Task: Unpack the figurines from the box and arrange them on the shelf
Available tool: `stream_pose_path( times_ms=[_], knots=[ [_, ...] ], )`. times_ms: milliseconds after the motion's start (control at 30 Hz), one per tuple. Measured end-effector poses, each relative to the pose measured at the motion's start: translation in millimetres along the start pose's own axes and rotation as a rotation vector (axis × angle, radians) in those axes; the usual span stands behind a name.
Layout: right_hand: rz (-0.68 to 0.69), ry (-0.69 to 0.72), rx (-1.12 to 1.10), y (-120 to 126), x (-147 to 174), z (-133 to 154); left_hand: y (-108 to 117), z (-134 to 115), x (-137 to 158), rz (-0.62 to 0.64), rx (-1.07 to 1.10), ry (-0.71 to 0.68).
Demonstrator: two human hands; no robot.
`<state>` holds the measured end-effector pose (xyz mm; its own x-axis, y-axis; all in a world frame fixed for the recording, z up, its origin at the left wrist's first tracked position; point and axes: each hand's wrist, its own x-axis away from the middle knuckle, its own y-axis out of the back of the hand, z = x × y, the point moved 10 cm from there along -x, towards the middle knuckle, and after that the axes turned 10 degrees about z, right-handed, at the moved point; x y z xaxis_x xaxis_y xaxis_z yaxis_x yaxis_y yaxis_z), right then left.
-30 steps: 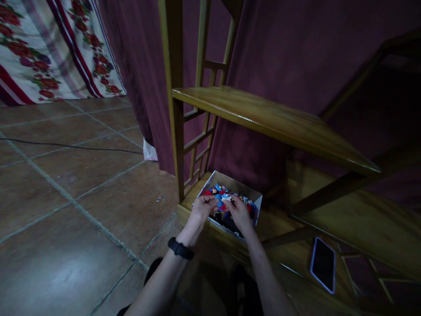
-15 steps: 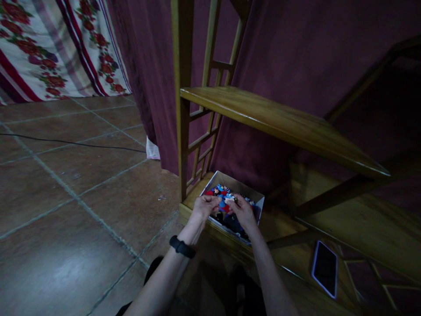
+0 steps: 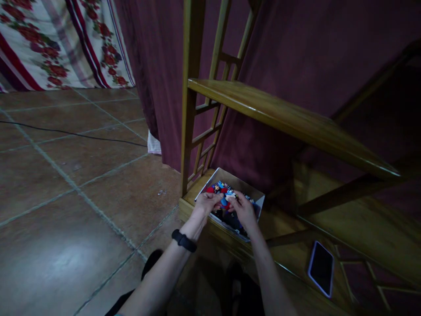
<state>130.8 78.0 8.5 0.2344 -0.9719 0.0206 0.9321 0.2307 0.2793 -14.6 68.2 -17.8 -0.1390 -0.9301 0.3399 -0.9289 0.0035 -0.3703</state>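
A shallow cardboard box (image 3: pixel 261 202) with pale edges stands on the low wooden shelf, holding several small red, blue, black and white toy-like pieces (image 3: pixel 217 187). Over it, my left hand (image 3: pixel 205 202) is closed in a pinch, its fingertips at a small blue-and-white toy figure (image 3: pixel 230 193). From the other side my right hand (image 3: pixel 244 210) pinches the same figure between thumb and fingers. The two hands are close together, and the figure's lower part is hard to tell from the pieces beneath it. A black band (image 3: pixel 183 240) circles my left wrist.
A wooden shelf board (image 3: pixel 263 103) juts out above and beyond the box, beside an upright post (image 3: pixel 189 131). A phone (image 3: pixel 321 267) lies on the lower shelf at right. Purple curtain (image 3: pixel 269 57) hangs behind; a black cable (image 3: pixel 75 135) crosses the tiled floor.
The camera view has shifted slightly, with the shelf a little further right and higher. Both hands stay over the box, fingers still at the figure.
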Motion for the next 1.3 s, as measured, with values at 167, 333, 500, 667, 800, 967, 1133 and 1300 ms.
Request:
stream_pose_path(
  times_ms=[167, 333, 500, 667, 800, 967, 1133, 1300],
  knots=[
    [0.019, -0.007, 0.009, 1, 0, -1, -2, -1, 2, 0.003, 0.031, -0.010],
    [0.037, 0.071, 0.126, 0, 3, 18, -6, -7, 6, 0.014, 0.025, -0.049],
    [0.035, 0.130, 0.318, -4, 9, 38, -4, -10, 6, 0.001, 0.031, -0.079],
    [0.047, 0.089, 0.274, -6, 7, 30, 1, -7, 5, -0.010, 0.046, -0.093],
    [0.041, 0.000, 0.116, -4, 3, 8, -2, -2, 3, 0.039, 0.134, -0.058],
    [0.035, -0.014, 0.079, -3, 1, 0, -2, 2, 2, 0.062, 0.101, -0.011],
    [0.060, 0.014, 0.155, -4, 2, 10, 0, 3, 2, 0.050, 0.113, -0.021],
    [0.073, 0.090, 0.287, -8, 7, 30, 2, 7, 1, 0.036, 0.147, -0.010]
  ],
)
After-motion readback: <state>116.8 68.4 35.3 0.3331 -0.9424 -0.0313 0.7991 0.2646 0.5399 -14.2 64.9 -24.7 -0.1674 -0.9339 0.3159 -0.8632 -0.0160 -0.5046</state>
